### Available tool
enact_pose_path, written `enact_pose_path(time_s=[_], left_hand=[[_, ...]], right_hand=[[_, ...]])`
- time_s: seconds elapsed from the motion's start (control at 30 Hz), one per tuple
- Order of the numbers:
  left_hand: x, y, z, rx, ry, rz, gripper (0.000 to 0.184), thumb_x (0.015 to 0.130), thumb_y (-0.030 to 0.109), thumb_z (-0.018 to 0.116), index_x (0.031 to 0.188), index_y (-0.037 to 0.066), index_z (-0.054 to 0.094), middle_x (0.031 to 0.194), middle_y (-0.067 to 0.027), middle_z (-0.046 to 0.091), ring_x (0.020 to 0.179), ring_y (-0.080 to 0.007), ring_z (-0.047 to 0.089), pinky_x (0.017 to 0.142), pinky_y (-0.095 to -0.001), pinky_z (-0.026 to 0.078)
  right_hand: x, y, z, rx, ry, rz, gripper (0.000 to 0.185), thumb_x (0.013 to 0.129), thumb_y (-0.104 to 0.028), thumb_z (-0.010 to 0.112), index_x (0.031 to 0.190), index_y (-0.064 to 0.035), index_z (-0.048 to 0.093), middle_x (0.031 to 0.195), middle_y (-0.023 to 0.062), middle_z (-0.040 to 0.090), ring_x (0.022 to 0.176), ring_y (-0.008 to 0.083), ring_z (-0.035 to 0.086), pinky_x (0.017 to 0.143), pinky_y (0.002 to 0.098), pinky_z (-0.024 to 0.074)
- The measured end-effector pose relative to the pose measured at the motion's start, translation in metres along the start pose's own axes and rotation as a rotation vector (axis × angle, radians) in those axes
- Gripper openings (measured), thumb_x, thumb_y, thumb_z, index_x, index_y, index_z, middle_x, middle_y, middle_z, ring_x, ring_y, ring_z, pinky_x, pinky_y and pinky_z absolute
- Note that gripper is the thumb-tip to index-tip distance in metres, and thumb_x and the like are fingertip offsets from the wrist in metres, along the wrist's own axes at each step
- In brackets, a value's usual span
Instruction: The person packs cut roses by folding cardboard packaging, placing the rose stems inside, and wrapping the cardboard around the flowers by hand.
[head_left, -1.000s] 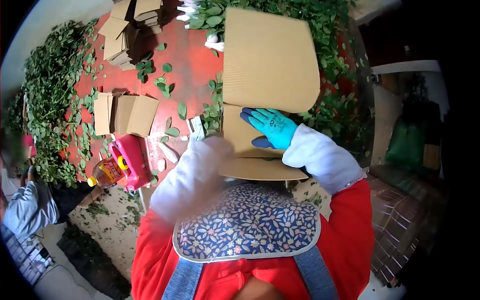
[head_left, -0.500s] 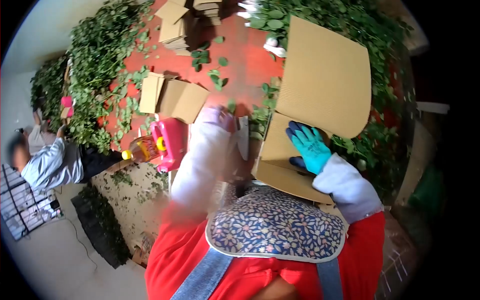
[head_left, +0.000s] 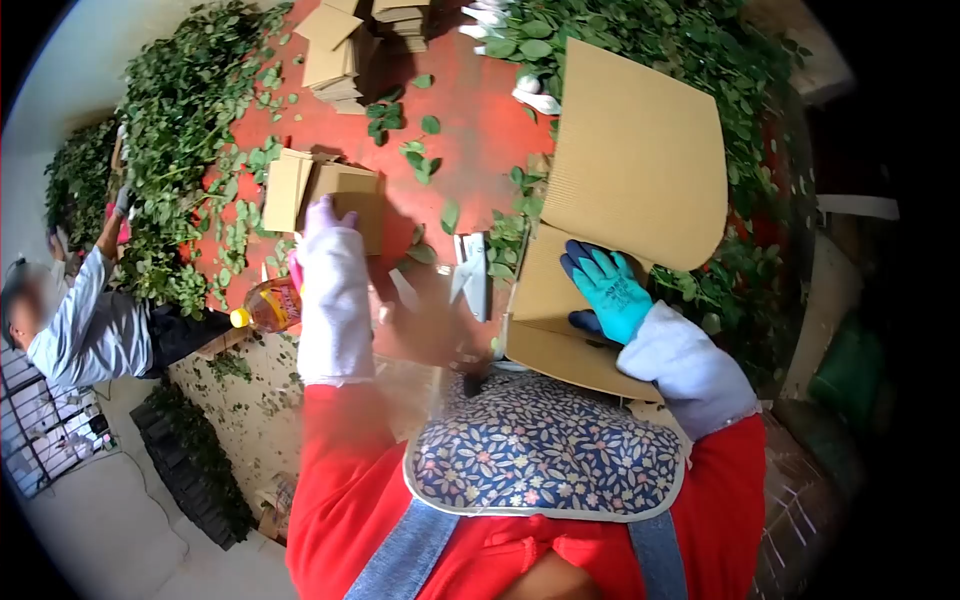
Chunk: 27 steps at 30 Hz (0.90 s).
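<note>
My left hand [head_left: 328, 217], in a pale purple glove, reaches over a stack of small cardboard pieces [head_left: 345, 190]. Its fingers and thumb are apart at the near edge of the top piece. My right hand [head_left: 612, 292], in a teal and dark blue glove, lies spread on a large folded corrugated cardboard sheet [head_left: 640, 150]. One flap of this sheet stands up beyond the hand, and a lower flap [head_left: 580, 358] curves towards my floral apron [head_left: 550, 450]. Between my hands lies a grey, flat metal-looking object [head_left: 470, 278], its kind unclear, partly behind a brown blur.
Leafy green stems are heaped at the left [head_left: 190, 150] and right [head_left: 690, 60] of the red table [head_left: 460, 120]. More cardboard pieces [head_left: 335, 50] stand at the back. Left of my sleeve is a yellow-capped bottle [head_left: 270, 305]. Another person [head_left: 95, 325] works at the far left.
My left hand has moved left to the small cardboard stack, whose top piece has turned straighter. My left sleeve now hides most of the pink jug. My right hand keeps its place on the sheet.
</note>
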<state>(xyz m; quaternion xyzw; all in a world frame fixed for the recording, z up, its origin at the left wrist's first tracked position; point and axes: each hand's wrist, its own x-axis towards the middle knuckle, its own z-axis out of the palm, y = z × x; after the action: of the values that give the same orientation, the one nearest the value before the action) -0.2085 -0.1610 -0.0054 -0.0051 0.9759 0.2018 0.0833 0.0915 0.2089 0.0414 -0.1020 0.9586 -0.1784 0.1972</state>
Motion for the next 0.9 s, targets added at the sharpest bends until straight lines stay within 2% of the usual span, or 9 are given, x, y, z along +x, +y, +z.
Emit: enact_pose_path(time_s=[0.1, 0.17, 0.2, 0.3, 0.43, 0.5, 0.7, 0.77, 0.9], left_hand=[[0.035, -0.079, 0.041, -0.440, 0.187, 0.069, 0.043, 0.076, 0.006, 0.076, 0.115, 0.004, 0.060, 0.106, -0.0110, 0.065, 0.101, -0.0241, 0.061, 0.088, -0.0338, 0.049], [0.014, -0.053, 0.022, -0.640, 0.266, 0.324, 0.031, 0.081, 0.003, 0.071, 0.109, 0.003, 0.061, 0.104, -0.0086, 0.066, 0.093, -0.0226, 0.063, 0.083, -0.0329, 0.050], [-0.025, -0.001, -0.014, -0.665, 0.152, 0.102, 0.024, 0.084, 0.001, 0.068, 0.107, 0.003, 0.061, 0.104, -0.0070, 0.066, 0.093, -0.0214, 0.063, 0.084, -0.0325, 0.050], [-0.091, 0.069, -0.034, -1.391, -0.273, 0.116, 0.030, 0.085, 0.002, 0.065, 0.114, 0.003, 0.058, 0.107, -0.0096, 0.065, 0.103, -0.0225, 0.061, 0.091, -0.0346, 0.049], [-0.171, 0.142, 0.024, -1.250, -1.034, 0.150, 0.031, 0.089, 0.010, 0.061, 0.119, 0.003, 0.055, 0.112, -0.0060, 0.062, 0.105, -0.0158, 0.057, 0.090, -0.0347, 0.047], [-0.181, 0.151, 0.096, -1.271, -1.183, 0.179, 0.028, 0.089, 0.006, 0.060, 0.117, 0.002, 0.057, 0.110, -0.0036, 0.063, 0.102, -0.0129, 0.057, 0.087, -0.0336, 0.048], [-0.181, 0.142, 0.152, -1.017, -1.097, 0.029, 0.025, 0.089, 0.002, 0.060, 0.114, 0.000, 0.061, 0.096, -0.0044, 0.068, 0.088, -0.0142, 0.062, 0.082, -0.0296, 0.050], [-0.188, 0.140, 0.150, -1.104, -1.072, -0.120, 0.029, 0.089, 0.004, 0.062, 0.117, 0.001, 0.061, 0.097, -0.0049, 0.068, 0.086, -0.0146, 0.063, 0.079, -0.0302, 0.051], [-0.190, 0.145, 0.143, -1.023, -1.017, -0.175, 0.031, 0.089, 0.010, 0.062, 0.119, 0.001, 0.060, 0.097, -0.0065, 0.069, 0.085, -0.0148, 0.063, 0.079, -0.0309, 0.051]], right_hand=[[0.001, 0.001, -0.005, -0.019, 0.031, -0.040, 0.083, 0.080, -0.039, 0.065, 0.146, -0.0049, 0.027, 0.153, 0.0135, 0.023, 0.140, 0.0322, 0.022, 0.111, 0.0514, 0.0180], [0.001, 0.002, -0.002, -0.008, 0.019, -0.030, 0.084, 0.081, -0.041, 0.064, 0.147, -0.0066, 0.026, 0.154, 0.0136, 0.022, 0.141, 0.0314, 0.021, 0.112, 0.0516, 0.0174], [0.001, 0.001, -0.001, -0.007, 0.005, -0.017, 0.083, 0.081, -0.041, 0.063, 0.147, -0.0071, 0.026, 0.154, 0.0132, 0.021, 0.141, 0.0315, 0.020, 0.112, 0.0515, 0.0173], [0.002, 0.004, 0.004, -0.008, 0.016, -0.019, 0.082, 0.082, -0.042, 0.062, 0.147, -0.0078, 0.026, 0.155, 0.0124, 0.021, 0.141, 0.0316, 0.020, 0.112, 0.0515, 0.0170], [0.008, 0.008, 0.019, -0.181, -0.110, 0.068, 0.073, 0.082, -0.042, 0.062, 0.143, -0.0110, 0.036, 0.150, 0.0130, 0.031, 0.139, 0.0301, 0.026, 0.111, 0.0500, 0.0206], [0.015, 0.058, 0.091, -0.087, 0.255, -0.150, 0.061, 0.082, -0.036, 0.062, 0.136, -0.0117, 0.046, 0.144, 0.0132, 0.040, 0.135, 0.0304, 0.032, 0.110, 0.0487, 0.0235], [-0.002, 0.021, 0.004, -0.009, -0.004, -0.215, 0.058, 0.081, -0.030, 0.062, 0.133, -0.0097, 0.047, 0.140, 0.0137, 0.043, 0.134, 0.0340, 0.032, 0.109, 0.0522, 0.0236], [-0.006, 0.018, -0.001, -0.180, 0.155, -0.170, 0.040, 0.079, -0.027, 0.064, 0.115, -0.0091, 0.057, 0.127, 0.0139, 0.052, 0.120, 0.0321, 0.047, 0.101, 0.0485, 0.0336], [-0.009, -0.015, -0.034, -0.093, 0.002, 0.066, 0.047, 0.079, -0.031, 0.066, 0.118, -0.0069, 0.056, 0.124, 0.0145, 0.054, 0.110, 0.0323, 0.053, 0.091, 0.0453, 0.0424]])
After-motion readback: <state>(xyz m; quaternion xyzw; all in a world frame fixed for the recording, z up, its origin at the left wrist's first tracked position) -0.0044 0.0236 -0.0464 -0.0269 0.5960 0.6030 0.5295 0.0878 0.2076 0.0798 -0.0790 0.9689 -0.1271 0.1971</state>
